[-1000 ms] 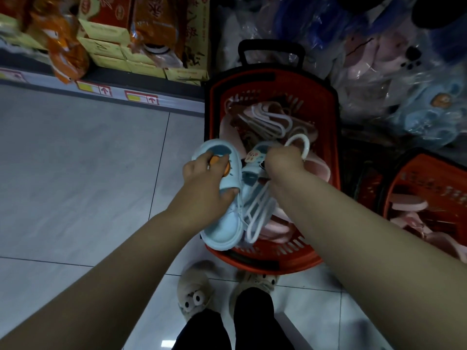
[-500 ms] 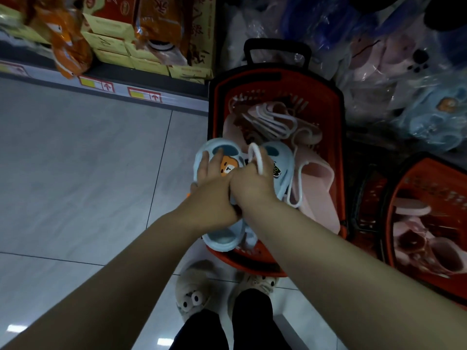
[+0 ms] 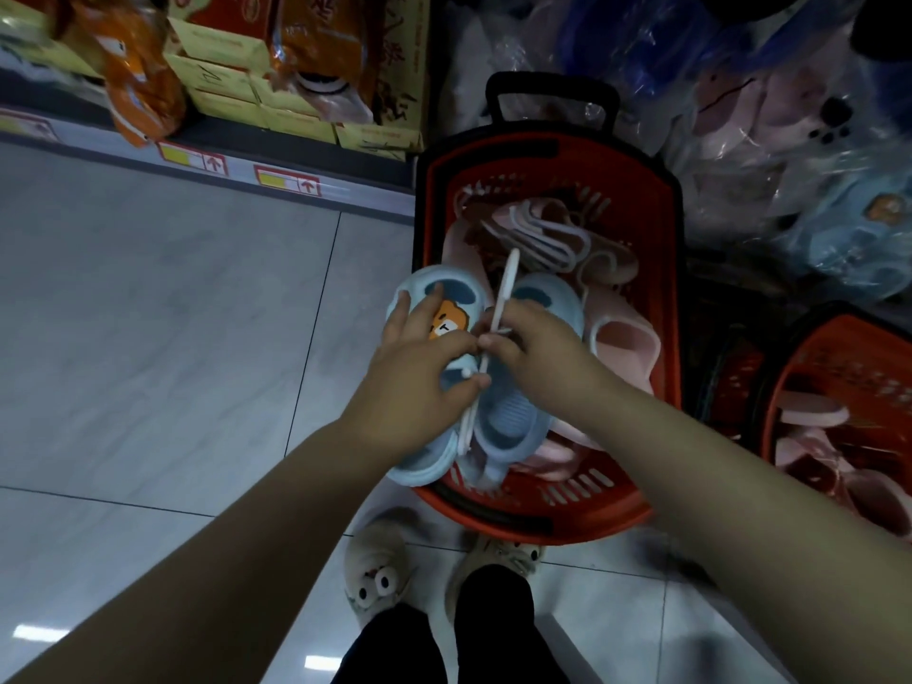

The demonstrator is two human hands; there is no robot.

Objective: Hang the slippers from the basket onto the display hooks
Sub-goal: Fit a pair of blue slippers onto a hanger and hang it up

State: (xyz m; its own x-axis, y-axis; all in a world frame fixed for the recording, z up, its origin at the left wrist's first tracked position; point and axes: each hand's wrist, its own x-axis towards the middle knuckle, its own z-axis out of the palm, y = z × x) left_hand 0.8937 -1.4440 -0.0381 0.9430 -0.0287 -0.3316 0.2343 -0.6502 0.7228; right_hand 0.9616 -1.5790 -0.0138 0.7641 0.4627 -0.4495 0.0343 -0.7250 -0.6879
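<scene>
Over the red basket (image 3: 425, 229), the left grip (image 3: 419, 382) holds a blue bear slipper (image 3: 446, 301) and the right grip (image 3: 538, 353) pinches its white hanger (image 3: 508, 278). This pair is not yet hung, and pink slippers (image 3: 627, 348) wait inside.

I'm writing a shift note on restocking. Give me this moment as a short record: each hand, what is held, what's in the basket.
left: left hand grips the blue slippers, fingers across the bear patch
right: right hand pinches the hanger between the pair
position: pair held over the basket
basket contents: pink slippers, spare hangers
beside it: second basket, also holding pink slippers
display hooks: not in view
</scene>
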